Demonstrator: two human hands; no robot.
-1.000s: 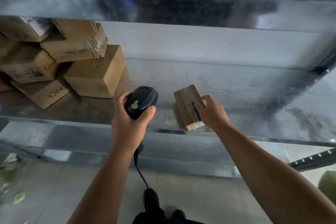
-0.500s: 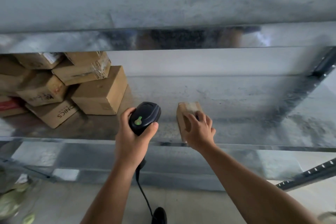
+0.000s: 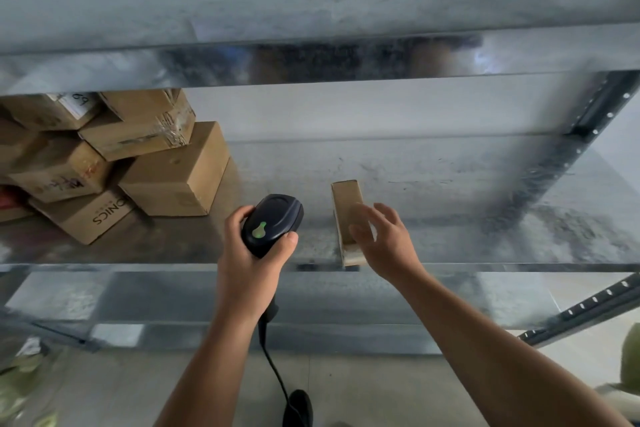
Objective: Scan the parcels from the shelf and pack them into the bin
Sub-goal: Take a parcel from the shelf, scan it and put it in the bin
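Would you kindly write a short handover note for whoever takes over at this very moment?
Left hand grips the scanner in front of the shelf. Right hand is open, fingers spread at the small parcel; blur hides whether they touch.
The small parcel stands on edge at the shelf's front lip; the stacked parcels sit at the shelf's left.
Done: no parcel is held; whether the small parcel is scanned cannot be told.
Left: scan and pack it, then the stack. The bin is not in view.
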